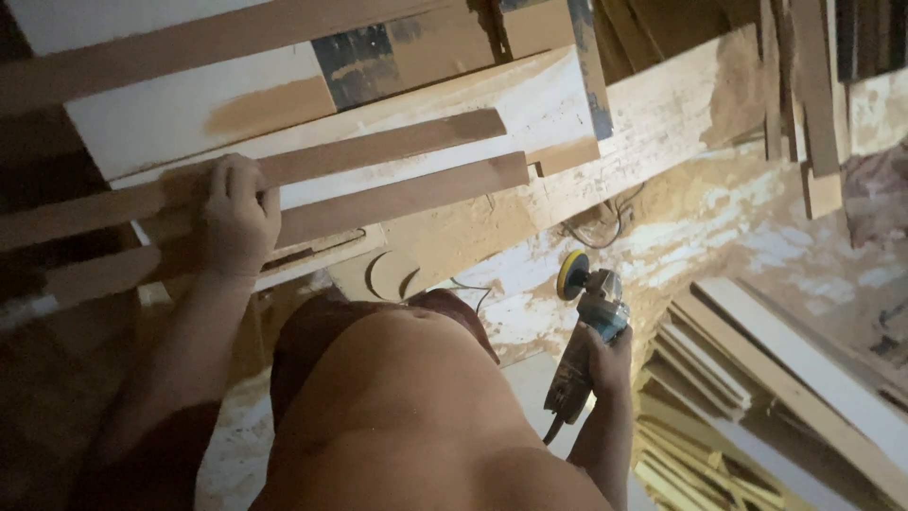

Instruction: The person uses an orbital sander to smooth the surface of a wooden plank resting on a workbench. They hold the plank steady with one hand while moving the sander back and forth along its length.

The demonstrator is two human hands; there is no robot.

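My left hand [236,220] lies palm down across two long brown wooden slats [397,170] on a white workbench top [530,104], fingers curled over the upper slat. My right hand [608,360] hangs down at my side, gripping the body of an angle grinder [586,331] with a yellow sanding disc [571,274] at its far end. The grinder's cord trails down behind my forearm. My bare torso fills the lower middle of the view.
A curved wooden offcut [392,276] lies by the bench's near edge. Stacked planks and slats [757,378] lie on the sawdust-covered floor at right. More boards [813,104] lean at the upper right. A loose cable [601,227] lies on the floor.
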